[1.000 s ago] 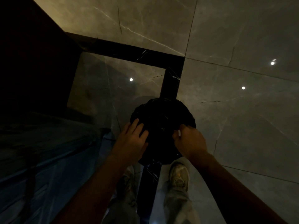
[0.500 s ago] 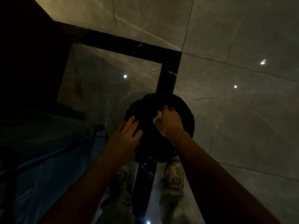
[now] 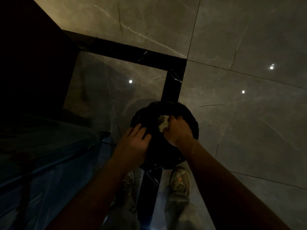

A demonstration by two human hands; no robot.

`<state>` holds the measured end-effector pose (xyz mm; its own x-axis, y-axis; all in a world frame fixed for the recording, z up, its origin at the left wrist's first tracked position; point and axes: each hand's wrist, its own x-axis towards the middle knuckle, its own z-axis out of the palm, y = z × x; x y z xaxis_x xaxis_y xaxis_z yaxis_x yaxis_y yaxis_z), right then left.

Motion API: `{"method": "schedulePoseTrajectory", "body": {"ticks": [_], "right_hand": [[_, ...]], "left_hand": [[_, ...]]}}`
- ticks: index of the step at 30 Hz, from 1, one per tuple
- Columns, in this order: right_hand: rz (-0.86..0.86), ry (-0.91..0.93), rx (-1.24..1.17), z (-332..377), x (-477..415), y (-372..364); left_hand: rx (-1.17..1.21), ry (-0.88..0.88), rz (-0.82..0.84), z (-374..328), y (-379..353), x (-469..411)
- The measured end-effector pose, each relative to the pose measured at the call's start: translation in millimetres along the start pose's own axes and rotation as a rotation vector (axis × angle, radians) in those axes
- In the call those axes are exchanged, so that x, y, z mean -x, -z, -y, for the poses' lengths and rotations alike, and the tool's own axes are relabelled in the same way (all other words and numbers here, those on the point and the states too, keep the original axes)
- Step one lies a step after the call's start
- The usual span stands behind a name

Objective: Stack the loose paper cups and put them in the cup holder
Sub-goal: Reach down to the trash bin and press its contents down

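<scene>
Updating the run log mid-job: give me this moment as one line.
left hand: resting on bin rim | right hand: inside black-lined bin, on pale crumpled item | cups, holder: not visible | scene: dim

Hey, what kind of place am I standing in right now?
Probably a dim indoor lobby or hallway: polished grey marble floor tiles with a black inlaid border strip, ceiling spotlights reflected in the floor, and a round bin lined with a black bag in front of you.

- Very dim, warm light from far above the scene.
- 3 small glare spots on the glossy floor (image 3: 249, 47).
- Far left lost in black shadow.
</scene>
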<state>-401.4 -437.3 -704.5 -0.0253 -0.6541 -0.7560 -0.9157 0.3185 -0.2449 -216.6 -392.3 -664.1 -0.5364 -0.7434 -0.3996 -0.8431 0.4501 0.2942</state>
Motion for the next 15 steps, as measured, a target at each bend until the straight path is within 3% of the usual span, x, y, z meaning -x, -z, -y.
{"method": "schedulePoseTrajectory", "body": {"ticks": [5,11,15], "right_hand": [[0.107,0.013,0.084,-3,22,16],[0.168,0.067,0.163,1,66,48],[0.202,0.120,0.164,7,96,74]], "left_hand": [[0.047,0.080,0.080,-7,15,-8],[0.197,0.235,0.340,-15,54,-6],[0.252,0.303,0.383,-24,85,5]]}}
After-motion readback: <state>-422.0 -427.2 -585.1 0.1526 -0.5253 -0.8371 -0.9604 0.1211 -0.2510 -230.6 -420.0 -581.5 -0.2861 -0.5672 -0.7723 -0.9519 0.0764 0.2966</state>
